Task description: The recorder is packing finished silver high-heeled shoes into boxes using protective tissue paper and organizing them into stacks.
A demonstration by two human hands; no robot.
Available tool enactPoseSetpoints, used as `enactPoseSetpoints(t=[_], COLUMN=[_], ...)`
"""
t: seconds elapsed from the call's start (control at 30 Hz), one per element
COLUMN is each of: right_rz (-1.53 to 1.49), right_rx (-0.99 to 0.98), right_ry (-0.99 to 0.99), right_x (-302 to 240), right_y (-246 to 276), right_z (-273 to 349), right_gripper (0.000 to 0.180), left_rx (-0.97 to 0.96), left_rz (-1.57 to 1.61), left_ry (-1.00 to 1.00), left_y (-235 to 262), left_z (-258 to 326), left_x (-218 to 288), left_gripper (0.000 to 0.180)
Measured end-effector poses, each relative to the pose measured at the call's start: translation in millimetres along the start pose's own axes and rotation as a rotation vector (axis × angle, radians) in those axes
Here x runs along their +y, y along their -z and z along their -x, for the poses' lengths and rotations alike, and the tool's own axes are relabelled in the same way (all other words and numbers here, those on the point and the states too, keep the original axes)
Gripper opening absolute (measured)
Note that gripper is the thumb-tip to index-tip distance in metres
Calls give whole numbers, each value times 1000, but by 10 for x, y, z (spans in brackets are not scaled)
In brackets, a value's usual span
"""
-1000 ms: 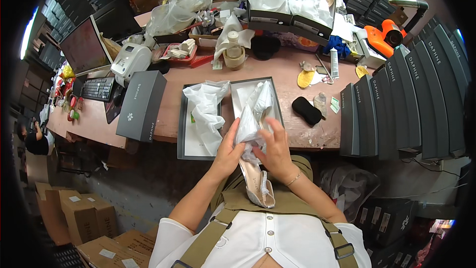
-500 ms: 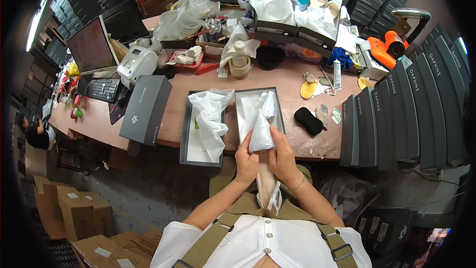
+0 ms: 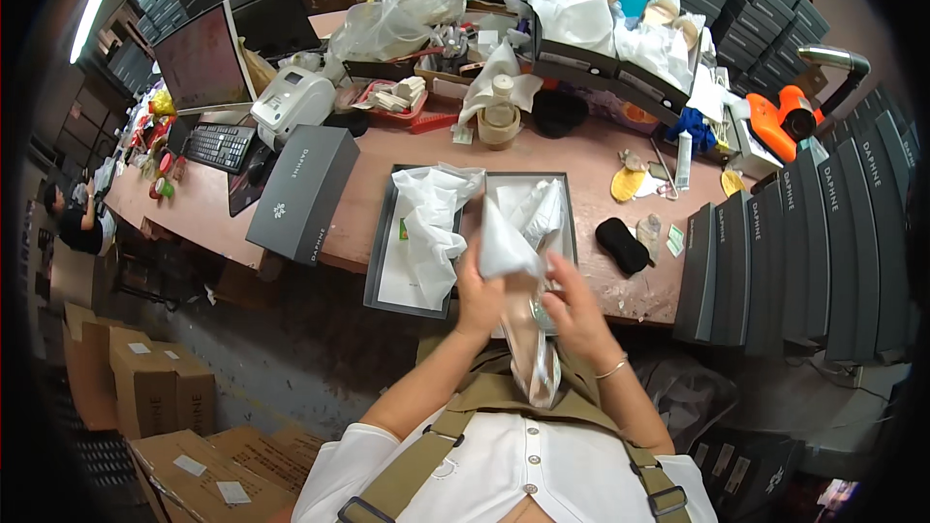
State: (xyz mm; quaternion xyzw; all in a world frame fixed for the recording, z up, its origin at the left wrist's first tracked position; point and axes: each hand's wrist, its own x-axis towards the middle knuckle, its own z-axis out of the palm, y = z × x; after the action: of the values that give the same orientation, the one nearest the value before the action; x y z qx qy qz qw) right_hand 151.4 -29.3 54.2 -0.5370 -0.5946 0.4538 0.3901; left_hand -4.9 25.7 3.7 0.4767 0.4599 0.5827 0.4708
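Over the table's front edge I hold a pale, flat-looking shoe (image 3: 526, 344), its heel end toward me, with white tissue (image 3: 506, 240) covering the toe. My left hand (image 3: 477, 302) grips its left side by the tissue. Beside the shoe's right side is my right hand (image 3: 581, 313), its fingers bent and smeared by motion, so its hold is unclear. Just beyond lies another white-wrapped bundle (image 3: 542, 213) in the open grey shoebox part (image 3: 569, 196). To the left, a second open box part (image 3: 379, 266) holds crumpled white tissue paper (image 3: 431, 232).
A closed grey shoebox (image 3: 302, 192) stands to the left near a keyboard (image 3: 220, 145) and a white label printer (image 3: 294, 102). Upright grey shoeboxes (image 3: 775, 252) line the right side. A black pouch-like item (image 3: 623, 245) lies right of the box parts. Cartons (image 3: 160, 383) stand on the floor at left.
The shoe's wrapped toe has tipped to the left and up in my left hand. My right hand has come off the tissue and moved down the shoe's right side. The view has shifted slightly.
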Motion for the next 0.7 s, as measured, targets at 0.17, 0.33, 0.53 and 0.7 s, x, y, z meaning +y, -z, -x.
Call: enactPoseSetpoints(t=[0.17, 0.33, 0.53, 0.7], right_rz=[354, 347, -809, -1259], right_rx=[-294, -186, -75, 21], right_ry=[302, 192, -84, 17], right_x=[-468, -86, 482, 879], right_y=[237, 115, 441, 366], right_z=[144, 32, 296, 269], right_gripper=[90, 54, 49, 65], left_rx=[210, -122, -228, -834], left_rz=[164, -26, -636, -642], left_ry=[-18, 37, 244, 542], left_y=[339, 392, 1064, 1311], left_z=[-547, -530, -1598, -2205], left_x=[26, 58, 148, -573], left_gripper=[61, 68, 54, 21])
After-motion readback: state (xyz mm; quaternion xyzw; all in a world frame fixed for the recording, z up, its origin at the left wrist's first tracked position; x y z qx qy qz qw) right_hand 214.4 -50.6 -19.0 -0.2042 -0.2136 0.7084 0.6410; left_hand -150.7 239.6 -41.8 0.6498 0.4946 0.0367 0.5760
